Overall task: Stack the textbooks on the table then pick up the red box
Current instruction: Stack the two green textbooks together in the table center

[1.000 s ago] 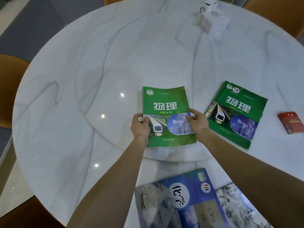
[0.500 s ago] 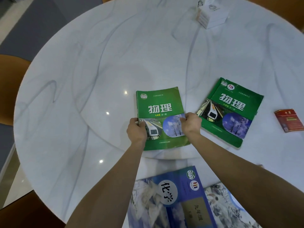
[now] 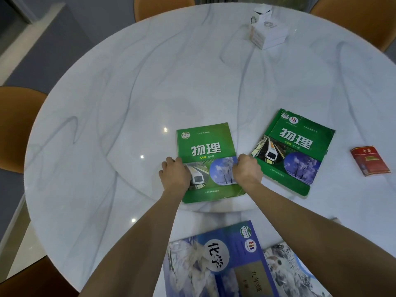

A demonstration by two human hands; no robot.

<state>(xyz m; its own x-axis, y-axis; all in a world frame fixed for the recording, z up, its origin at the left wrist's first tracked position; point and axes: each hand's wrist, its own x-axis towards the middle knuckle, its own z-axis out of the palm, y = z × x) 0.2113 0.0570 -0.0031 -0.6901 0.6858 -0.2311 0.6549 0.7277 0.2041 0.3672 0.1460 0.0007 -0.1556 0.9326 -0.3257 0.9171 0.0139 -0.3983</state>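
A green textbook (image 3: 205, 146) lies flat in the middle of the round white marble table (image 3: 128, 93). My left hand (image 3: 174, 174) grips its left edge and my right hand (image 3: 246, 170) grips its right edge. A second green textbook (image 3: 300, 142) lies tilted just to the right. At the near edge rests a blue textbook (image 3: 214, 260), and another blue one (image 3: 287, 269) lies partly under my right forearm. The red box (image 3: 369, 160) sits at the far right of the table.
A white carton (image 3: 267, 33) with a smaller white box on top stands at the back right. Orange chairs surround the table, one at the left (image 3: 15, 125) and one at the back (image 3: 162, 5).
Both hands keep hold of the middle green textbook. They have slid it slightly left and toward me, away from the second green book.
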